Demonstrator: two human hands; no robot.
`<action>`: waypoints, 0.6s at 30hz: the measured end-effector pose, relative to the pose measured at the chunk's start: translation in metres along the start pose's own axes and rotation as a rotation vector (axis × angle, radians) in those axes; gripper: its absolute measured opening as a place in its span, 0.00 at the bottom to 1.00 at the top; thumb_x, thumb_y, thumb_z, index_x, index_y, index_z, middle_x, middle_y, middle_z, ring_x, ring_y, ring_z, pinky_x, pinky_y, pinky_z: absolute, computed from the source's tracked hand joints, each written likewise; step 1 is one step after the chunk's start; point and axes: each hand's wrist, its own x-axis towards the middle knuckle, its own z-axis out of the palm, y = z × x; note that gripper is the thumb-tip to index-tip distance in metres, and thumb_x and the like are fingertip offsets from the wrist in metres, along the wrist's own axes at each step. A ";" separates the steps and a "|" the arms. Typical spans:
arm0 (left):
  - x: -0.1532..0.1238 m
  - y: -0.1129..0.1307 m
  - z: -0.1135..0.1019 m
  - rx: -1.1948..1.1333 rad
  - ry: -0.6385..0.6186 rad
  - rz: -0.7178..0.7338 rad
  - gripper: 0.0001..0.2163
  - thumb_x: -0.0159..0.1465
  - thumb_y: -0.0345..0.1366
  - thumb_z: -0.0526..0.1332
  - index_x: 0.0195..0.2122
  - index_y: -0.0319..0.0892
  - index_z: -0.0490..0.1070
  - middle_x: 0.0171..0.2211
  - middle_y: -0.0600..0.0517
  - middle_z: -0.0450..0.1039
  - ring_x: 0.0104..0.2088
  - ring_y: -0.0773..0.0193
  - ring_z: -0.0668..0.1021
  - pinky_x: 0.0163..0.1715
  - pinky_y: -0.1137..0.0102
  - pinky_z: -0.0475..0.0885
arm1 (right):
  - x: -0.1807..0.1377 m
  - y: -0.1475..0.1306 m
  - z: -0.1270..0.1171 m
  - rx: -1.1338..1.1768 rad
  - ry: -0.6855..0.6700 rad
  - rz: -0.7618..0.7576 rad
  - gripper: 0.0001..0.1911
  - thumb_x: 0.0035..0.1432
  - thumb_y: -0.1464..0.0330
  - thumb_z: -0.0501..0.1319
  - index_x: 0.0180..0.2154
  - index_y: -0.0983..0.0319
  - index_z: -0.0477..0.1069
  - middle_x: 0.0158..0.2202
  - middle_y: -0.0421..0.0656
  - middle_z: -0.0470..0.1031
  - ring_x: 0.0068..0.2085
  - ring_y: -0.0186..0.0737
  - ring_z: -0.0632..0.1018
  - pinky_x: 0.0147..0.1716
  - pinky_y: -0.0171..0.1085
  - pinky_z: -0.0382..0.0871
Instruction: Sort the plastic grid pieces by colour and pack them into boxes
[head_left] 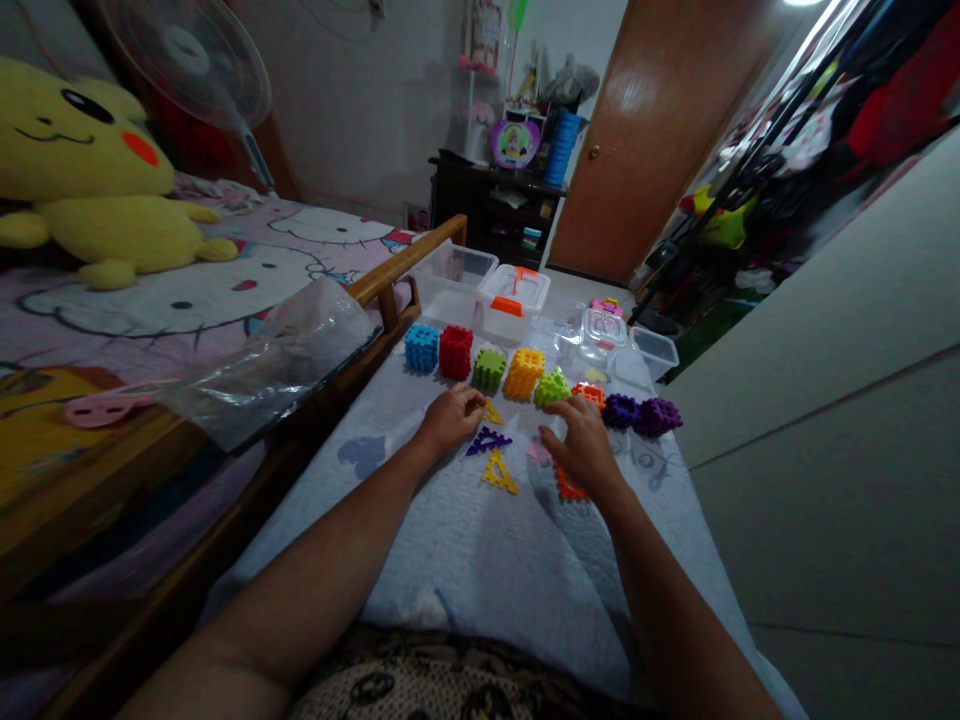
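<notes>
On the cloth-covered table, my left hand point(452, 417) has its fingers pinched together at the edge of a yellow triangular building piece point(492, 411). Just below it lie a purple triangular piece point(489, 440) and another yellow triangular piece point(498, 472). My right hand point(581, 437) is open, thumb and forefinger apart, close to a lime green stack of triangular pieces point(553, 387). Partly under the right wrist is an orange square piece point(568, 485). The row also holds stacks in blue point(421, 349), red point(455, 353), green point(489, 369), yellow point(524, 373), orange point(589, 395) and purple point(658, 416).
Behind the stacks stand a clear bin point(457, 266), a lidded box with orange latches point(517, 290) and smaller clear containers point(654, 352). A wooden bed rail point(409, 262) runs along the left, with a plastic bag point(277, 350) over it. A pale panel point(840, 420) borders the right.
</notes>
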 end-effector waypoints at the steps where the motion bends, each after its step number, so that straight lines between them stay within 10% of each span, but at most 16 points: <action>1: 0.000 -0.001 0.001 0.013 -0.001 0.008 0.08 0.59 0.31 0.58 0.35 0.40 0.77 0.36 0.48 0.73 0.39 0.59 0.76 0.43 0.66 0.71 | -0.007 -0.007 0.003 0.045 -0.067 -0.068 0.11 0.56 0.70 0.61 0.42 0.62 0.76 0.43 0.48 0.73 0.46 0.47 0.70 0.48 0.43 0.63; 7: -0.003 -0.004 0.004 0.058 -0.015 0.031 0.10 0.57 0.27 0.59 0.38 0.40 0.77 0.38 0.48 0.71 0.41 0.59 0.76 0.44 0.67 0.71 | -0.022 -0.038 0.034 0.036 -0.188 -0.158 0.20 0.60 0.75 0.57 0.54 0.62 0.71 0.51 0.48 0.74 0.49 0.47 0.69 0.51 0.43 0.63; 18: -0.002 0.001 -0.003 0.138 -0.123 0.056 0.09 0.56 0.29 0.61 0.38 0.40 0.76 0.37 0.49 0.74 0.39 0.59 0.76 0.42 0.68 0.71 | -0.021 -0.030 0.044 0.011 -0.155 -0.107 0.09 0.60 0.71 0.61 0.43 0.61 0.76 0.42 0.47 0.75 0.45 0.45 0.69 0.47 0.40 0.62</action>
